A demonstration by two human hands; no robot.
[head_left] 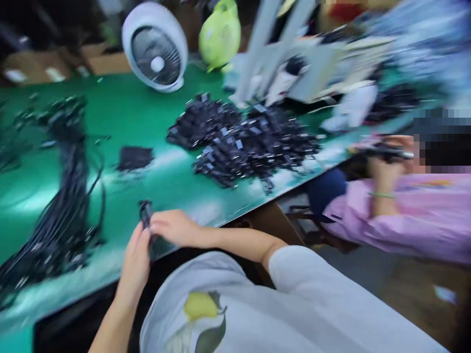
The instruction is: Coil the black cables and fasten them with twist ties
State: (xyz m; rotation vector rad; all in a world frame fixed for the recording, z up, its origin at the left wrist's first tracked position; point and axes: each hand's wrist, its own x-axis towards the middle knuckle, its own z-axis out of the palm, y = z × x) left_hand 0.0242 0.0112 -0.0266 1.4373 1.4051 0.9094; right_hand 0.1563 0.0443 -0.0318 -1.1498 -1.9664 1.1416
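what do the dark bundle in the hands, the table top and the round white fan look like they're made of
Dark bundle: perhaps plastic- or rubber-coated cable, black with slight sheen; blur leaves that open.
Table top: a smooth, glossy green surface, maybe vinyl or laminate, going by its bright reflections.
White fan: likely moulded plastic, judging by its smooth, rounded casing.

The green tabletop point(117, 110) looks smooth and glossy.
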